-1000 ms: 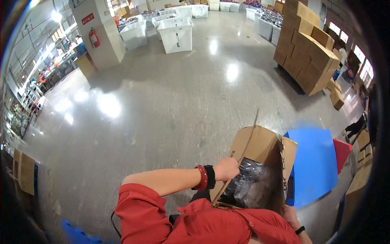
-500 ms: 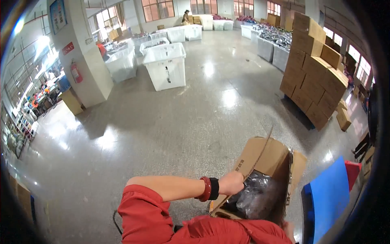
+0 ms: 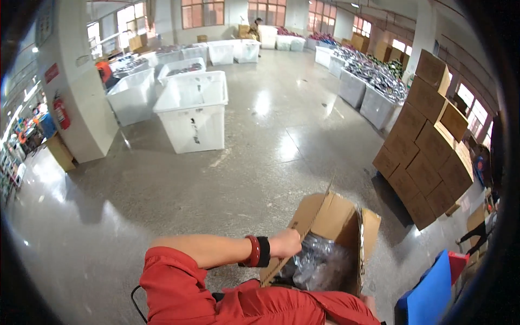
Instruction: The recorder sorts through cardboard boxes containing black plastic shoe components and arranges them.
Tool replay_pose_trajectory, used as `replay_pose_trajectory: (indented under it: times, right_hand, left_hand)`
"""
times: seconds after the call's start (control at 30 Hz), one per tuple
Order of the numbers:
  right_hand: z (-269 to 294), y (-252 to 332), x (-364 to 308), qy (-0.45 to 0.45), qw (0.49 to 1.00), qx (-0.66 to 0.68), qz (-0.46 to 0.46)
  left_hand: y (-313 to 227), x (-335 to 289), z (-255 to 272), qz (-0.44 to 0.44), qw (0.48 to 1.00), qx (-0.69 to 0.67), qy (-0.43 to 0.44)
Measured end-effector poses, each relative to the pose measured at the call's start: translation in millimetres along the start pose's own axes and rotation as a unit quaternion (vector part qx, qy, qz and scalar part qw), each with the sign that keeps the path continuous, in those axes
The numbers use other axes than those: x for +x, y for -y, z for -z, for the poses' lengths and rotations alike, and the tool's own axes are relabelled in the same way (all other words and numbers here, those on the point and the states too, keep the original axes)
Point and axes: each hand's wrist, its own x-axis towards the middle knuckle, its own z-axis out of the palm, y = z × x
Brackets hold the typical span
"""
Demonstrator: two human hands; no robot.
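Note:
An open brown cardboard box (image 3: 339, 213) is held in front of me at the lower right, tilted, with its flaps up. Inside lie clear crinkled plastic bags (image 3: 320, 264); their contents cannot be made out. My left hand (image 3: 285, 243) is closed round the upper edge of the box's left side, with a red band and a black band on the wrist. At the box's near right corner, my right hand (image 3: 369, 303) holds its side; most of its fingers are hidden by the box and my red sleeve.
White plastic tubs (image 3: 195, 127) stand ahead on the left, by a pillar (image 3: 86, 103) with a fire extinguisher (image 3: 62, 112). Filled tubs (image 3: 379, 105) line the right. Stacked cartons (image 3: 417, 162) and a blue panel (image 3: 430, 290) are at the right. A person (image 3: 254, 30) is far back.
The tubs and stacked cartons look larger and closer, so I have moved forward with the box. Both hands keep their places on it. The box sits slightly further left in view.

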Motion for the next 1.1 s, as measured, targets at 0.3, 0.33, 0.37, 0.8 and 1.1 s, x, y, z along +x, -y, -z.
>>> replay_pose_trajectory:
  times: [0.3,0.33,0.37,0.8,1.1]
  right_hand:
    - [-5.5,103.1,332.9,0.039,0.999,0.015,-0.033]
    - [-9.3,108.0,384.4,0.014,1.000,0.027,-0.002]
    - [-9.8,114.6,433.5,0.006,1.000,0.027,0.003]
    - [-13.8,54.9,873.4,0.053,0.989,-0.030,0.136]
    - [7.6,273.7,1190.4,0.062,0.986,-0.061,0.146]
  left_hand:
    - [137.9,261.7,192.7,-0.026,1.000,-0.014,-0.010]
    - [156.7,294.2,211.9,-0.029,0.999,-0.007,-0.014]
    - [175.3,325.7,232.6,-0.033,0.999,0.000,-0.020]
    - [378.1,631.3,484.7,0.026,1.000,-0.017,0.003]
    - [480.1,854.7,692.8,-0.015,0.996,-0.004,-0.083]
